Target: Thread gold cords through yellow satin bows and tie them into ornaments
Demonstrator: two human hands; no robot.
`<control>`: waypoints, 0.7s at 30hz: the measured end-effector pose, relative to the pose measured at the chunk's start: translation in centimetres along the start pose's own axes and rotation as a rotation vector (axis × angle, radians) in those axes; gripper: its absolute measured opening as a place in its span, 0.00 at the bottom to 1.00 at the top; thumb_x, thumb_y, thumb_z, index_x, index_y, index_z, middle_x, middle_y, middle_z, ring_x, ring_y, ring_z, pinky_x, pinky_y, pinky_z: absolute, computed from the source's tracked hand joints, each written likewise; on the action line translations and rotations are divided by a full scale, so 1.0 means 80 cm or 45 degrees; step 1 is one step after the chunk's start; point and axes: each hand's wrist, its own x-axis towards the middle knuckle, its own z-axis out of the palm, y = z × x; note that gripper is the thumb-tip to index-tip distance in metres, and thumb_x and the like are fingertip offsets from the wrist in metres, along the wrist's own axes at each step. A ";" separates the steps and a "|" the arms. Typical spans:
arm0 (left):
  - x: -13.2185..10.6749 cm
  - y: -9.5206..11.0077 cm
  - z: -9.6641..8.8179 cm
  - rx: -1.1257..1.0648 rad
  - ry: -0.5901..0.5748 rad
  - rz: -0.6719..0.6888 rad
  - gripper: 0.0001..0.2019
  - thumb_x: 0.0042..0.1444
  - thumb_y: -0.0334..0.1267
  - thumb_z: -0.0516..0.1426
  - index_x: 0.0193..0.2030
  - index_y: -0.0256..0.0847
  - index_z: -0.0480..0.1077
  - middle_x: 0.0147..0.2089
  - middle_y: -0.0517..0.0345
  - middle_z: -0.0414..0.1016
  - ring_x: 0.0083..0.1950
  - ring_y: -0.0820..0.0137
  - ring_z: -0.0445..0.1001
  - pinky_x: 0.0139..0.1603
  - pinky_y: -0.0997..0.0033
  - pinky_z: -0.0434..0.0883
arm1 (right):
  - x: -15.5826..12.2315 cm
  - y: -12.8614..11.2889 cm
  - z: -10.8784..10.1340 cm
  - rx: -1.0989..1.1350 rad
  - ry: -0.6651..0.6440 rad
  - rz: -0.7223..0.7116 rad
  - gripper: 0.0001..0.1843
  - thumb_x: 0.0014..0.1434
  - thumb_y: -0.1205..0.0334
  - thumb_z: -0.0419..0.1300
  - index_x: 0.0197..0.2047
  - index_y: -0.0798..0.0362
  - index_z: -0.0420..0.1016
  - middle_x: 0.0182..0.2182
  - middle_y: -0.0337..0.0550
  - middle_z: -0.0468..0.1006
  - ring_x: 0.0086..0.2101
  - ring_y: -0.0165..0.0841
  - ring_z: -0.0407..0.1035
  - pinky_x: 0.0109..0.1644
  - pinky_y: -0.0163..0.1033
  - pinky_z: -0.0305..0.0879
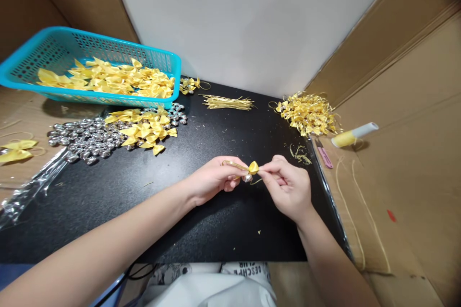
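Between my hands is a small yellow ribbon bow (254, 168), with a shiny silver bell (247, 178) just under it. My left hand (221, 175) is closed, pinching the bow's left side together with a loop of gold cord (234, 165). At the bow's right edge, my right hand (286, 182) has thumb and forefinger pressed together; a thin cord end hangs below, and exactly what those fingertips grip is too small to tell apart from the bow. Both hands are just above the black tabletop (216, 230).
Yellow bows lie in a blue basket (176, 74), back left. In front are silver bells (90, 136) and loose bows (146, 129). Gold cords (228, 102) lie at the back. Right are finished-looking bows (308, 112), cord scraps (300, 154), a pink cutter (325, 156) and a spool (355, 135).
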 end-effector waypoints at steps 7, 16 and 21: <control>-0.001 0.000 0.002 -0.004 0.023 0.109 0.07 0.38 0.36 0.66 0.21 0.37 0.72 0.19 0.65 0.67 0.19 0.82 0.58 0.20 0.79 0.53 | -0.007 0.001 0.026 0.380 0.066 0.468 0.08 0.58 0.60 0.61 0.29 0.54 0.74 0.20 0.35 0.70 0.20 0.24 0.62 0.22 0.31 0.60; 0.001 -0.001 -0.003 0.405 0.331 0.366 0.07 0.42 0.38 0.64 0.26 0.36 0.75 0.21 0.62 0.72 0.23 0.78 0.64 0.25 0.78 0.60 | -0.004 -0.006 0.023 -0.374 0.311 -0.147 0.05 0.55 0.66 0.64 0.35 0.47 0.81 0.36 0.42 0.68 0.40 0.35 0.66 0.45 0.45 0.65; -0.004 -0.007 -0.002 0.715 0.419 0.548 0.11 0.48 0.43 0.62 0.26 0.35 0.74 0.25 0.58 0.75 0.26 0.75 0.67 0.29 0.75 0.63 | -0.006 -0.009 0.035 -0.563 0.314 -0.137 0.07 0.56 0.65 0.64 0.39 0.48 0.81 0.32 0.42 0.69 0.36 0.34 0.64 0.43 0.44 0.61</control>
